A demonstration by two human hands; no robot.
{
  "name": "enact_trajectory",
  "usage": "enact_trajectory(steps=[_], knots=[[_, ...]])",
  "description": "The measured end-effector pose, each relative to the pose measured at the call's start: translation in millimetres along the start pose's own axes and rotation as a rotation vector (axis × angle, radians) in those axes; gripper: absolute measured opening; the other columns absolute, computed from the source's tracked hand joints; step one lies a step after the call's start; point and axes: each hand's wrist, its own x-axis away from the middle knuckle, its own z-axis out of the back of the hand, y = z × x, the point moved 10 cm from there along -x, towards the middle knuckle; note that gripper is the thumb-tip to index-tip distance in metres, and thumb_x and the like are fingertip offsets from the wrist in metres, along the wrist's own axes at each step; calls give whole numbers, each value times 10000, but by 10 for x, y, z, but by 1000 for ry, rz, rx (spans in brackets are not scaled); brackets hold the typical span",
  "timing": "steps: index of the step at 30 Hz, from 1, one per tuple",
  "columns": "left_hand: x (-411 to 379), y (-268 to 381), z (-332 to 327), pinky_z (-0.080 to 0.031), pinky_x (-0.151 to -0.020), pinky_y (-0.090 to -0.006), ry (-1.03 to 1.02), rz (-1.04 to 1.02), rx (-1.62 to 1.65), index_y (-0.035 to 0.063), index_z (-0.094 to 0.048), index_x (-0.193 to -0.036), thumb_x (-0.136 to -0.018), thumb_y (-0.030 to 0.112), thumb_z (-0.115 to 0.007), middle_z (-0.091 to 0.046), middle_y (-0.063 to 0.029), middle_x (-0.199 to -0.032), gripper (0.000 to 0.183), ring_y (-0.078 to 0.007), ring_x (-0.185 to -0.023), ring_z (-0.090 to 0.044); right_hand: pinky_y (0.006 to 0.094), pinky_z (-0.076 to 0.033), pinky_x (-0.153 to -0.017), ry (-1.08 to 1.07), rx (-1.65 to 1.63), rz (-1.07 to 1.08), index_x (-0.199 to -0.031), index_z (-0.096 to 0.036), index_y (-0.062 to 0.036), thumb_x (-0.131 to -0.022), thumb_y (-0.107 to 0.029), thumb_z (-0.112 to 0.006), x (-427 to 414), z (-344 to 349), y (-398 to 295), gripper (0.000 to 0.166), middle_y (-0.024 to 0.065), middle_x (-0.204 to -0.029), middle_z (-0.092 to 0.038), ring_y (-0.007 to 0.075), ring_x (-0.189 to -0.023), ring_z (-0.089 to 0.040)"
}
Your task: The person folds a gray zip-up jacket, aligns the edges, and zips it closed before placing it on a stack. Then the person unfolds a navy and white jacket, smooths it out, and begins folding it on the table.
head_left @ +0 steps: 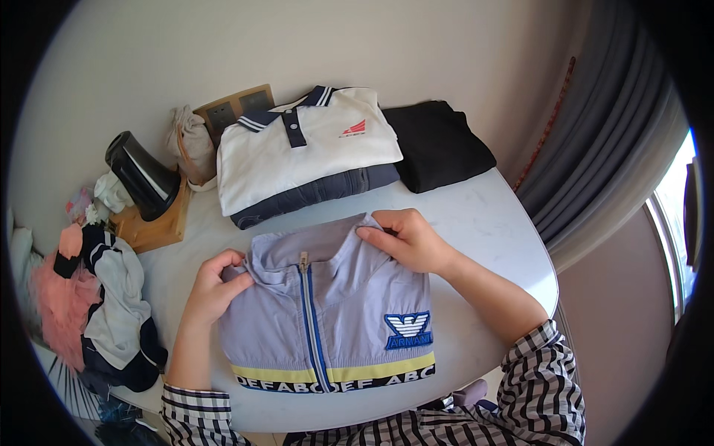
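Note:
A folded light purple zip jacket lies flat before me on the white table, its collar away from me and its yellow and black hem near me. My left hand pinches the left side of the collar between thumb and fingers. The right side of the collar is gripped by my right hand. The blue-edged zip runs down the middle, with its pull at the neck. Beyond the collar, a folded white polo shirt with a navy collar rests on dark folded clothing. Folded black clothing lies to the right of them.
At the left edge of the white table lie a loose white and navy garment and pink tulle fabric. A black glossy vessel stands on a wooden box, near a cloth pouch. Grey curtains hang at right.

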Motion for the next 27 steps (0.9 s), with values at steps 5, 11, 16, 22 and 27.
enact_trajectory(steps=[5,11,16,22,27], knots=[[-63,-145,90,-348,-637,-191,-40,102,-81,65,-571,-760,-885,103,-713,-542,76,-720,192,-11,-691,-457,394,-475,-558,105,302,30,-709,-565,10,-917,-272,-705,33,-138,174,378,180,-630,-594,335,-544,-561],[-12,80,144,-425,-698,-256,9,-39,-430,50,-592,-838,-849,96,-733,-597,-1,-790,149,-111,-743,-538,453,-542,-628,78,462,-71,-710,-653,-37,-886,-350,-675,9,-209,233,360,160,-659,-660,371,-629,-654],[421,1182,-477,-465,-973,-433,-48,-501,-738,45,-659,-1080,-783,171,-778,-640,-142,-1145,344,-333,-1093,-606,426,-542,-607,107,523,-105,-693,-653,-47,-848,-364,-711,36,-184,323,357,143,-627,-649,352,-593,-648],[613,979,-1208,-224,-1155,-606,-392,-541,-985,191,-614,-1369,-829,487,-726,-409,-192,-1526,626,-441,-1406,-361,422,-541,-598,122,585,-189,-678,-650,-59,-811,-422,-727,14,-178,368,395,129,-611,-645,343,-584,-648],[475,672,-1195,-209,-1150,-630,-368,-482,-937,219,-573,-1413,-827,556,-703,-356,-206,-1560,689,-474,-1405,-332,427,-542,-618,151,602,-184,-685,-659,-54,-850,-407,-677,19,-96,476,390,145,-640,-655,353,-622,-657]])
